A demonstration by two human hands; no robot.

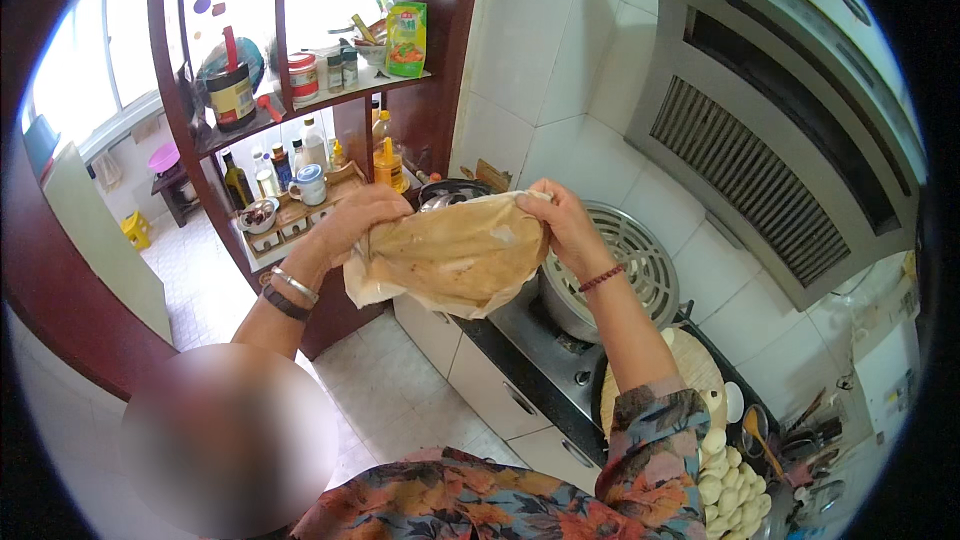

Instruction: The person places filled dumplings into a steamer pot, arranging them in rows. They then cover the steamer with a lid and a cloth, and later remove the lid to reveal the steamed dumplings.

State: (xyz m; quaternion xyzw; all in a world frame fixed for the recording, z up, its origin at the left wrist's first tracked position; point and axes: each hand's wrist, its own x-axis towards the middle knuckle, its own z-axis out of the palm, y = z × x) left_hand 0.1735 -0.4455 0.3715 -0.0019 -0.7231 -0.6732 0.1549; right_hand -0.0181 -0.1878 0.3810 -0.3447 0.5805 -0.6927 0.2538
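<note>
A tan, stained sheet (457, 255), either cloth or paper, is stretched in the air in front of me. Its edges are pale and crumpled. My left hand (367, 214) holds its left upper corner, and my right hand (559, 221) pinches the right upper corner between thumb and fingers. Behind and right of the sheet, a metal steamer pot (574, 307) stands on the gas stove (517, 341). A slotted metal steaming rack (645, 262) sits at its top, partly hidden by my right forearm.
A round wooden board (690, 356) and several pale dough pieces (727, 495) lie on the counter at right. The range hood (750, 165) juts out above the stove. Shelves on the left hold bottles (281, 165), a lidded mug (309, 184) and jars (304, 77). A blurred patch covers the lower left.
</note>
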